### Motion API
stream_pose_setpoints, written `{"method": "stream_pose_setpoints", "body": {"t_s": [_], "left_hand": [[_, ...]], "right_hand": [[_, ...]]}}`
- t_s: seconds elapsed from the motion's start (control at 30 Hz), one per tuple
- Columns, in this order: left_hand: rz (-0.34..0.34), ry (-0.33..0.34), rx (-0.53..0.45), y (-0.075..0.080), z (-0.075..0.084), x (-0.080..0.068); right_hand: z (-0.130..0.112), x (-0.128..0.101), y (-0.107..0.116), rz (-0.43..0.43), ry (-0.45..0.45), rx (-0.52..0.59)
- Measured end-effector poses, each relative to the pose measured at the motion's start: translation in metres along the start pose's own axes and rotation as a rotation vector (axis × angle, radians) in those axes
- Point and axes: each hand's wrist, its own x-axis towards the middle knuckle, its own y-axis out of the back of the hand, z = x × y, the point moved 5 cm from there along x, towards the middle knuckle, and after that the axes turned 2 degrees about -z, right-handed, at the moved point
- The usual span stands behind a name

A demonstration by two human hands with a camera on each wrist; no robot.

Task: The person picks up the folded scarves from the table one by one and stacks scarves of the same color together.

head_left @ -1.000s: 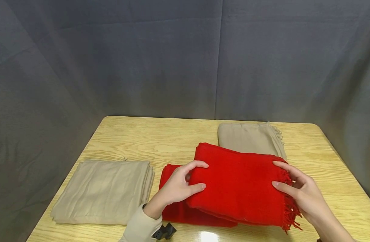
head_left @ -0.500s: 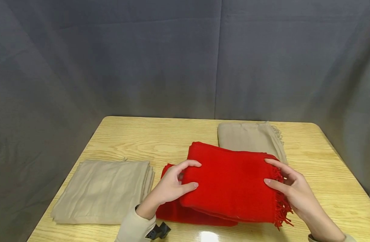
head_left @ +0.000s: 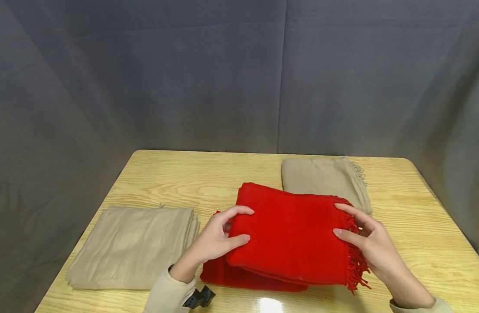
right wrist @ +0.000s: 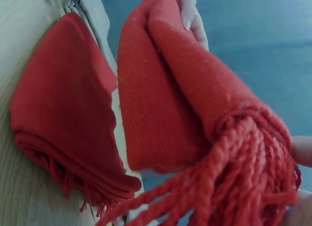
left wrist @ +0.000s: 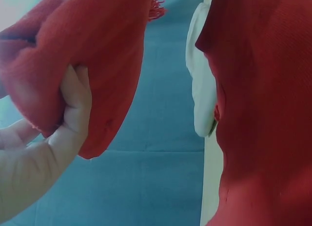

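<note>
A grey fabric backdrop point(head_left: 208, 78) is hung behind and around a light wood-grain tabletop point(head_left: 192, 178), so the room is pretty much closed off. On the left of the tabletop a folded beige cloth point(head_left: 133, 248) is laid flat, and a second folded beige scarf point(head_left: 321, 178) with a fringed edge is set at the far right. Near the front edge, a folded red scarf point(head_left: 243, 278) is left lying on the wood, and another folded red scarf point(head_left: 290, 234) is held just above it, partly covering it.

The upper scarf is gripped at both ends. Its left folded edge is pinched by the left hand point(head_left: 216, 239), thumb on top and fingers curled underneath, which is confirmed in the left wrist view point(left wrist: 73, 109). Its fringed right end is clasped by the right hand point(head_left: 368, 243), fingers laid over the top with the tassels point(right wrist: 234, 182) dangling below. Beige sleeves are worn on both arms.
</note>
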Motion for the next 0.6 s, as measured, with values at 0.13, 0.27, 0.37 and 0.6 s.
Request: {"method": "stream_pose_setpoints", "body": {"t_s": [0.13,0.27,0.37,0.6], "left_hand": [[0.005,-0.012,0.002,0.003,-0.001,-0.002],[0.021,-0.016,0.016,0.006,-0.001,-0.005],[0.027,-0.006,0.031,0.009,-0.002,-0.006],[0.028,0.002,0.034,0.014,-0.005,-0.009]], "right_hand": [[-0.001,0.002,-0.004,0.004,0.018,0.006],[-0.003,0.004,-0.008,-0.006,0.027,0.015],[-0.002,0.005,-0.012,-0.016,0.019,0.026],[0.001,0.007,-0.017,-0.010,-0.015,0.030]]}}
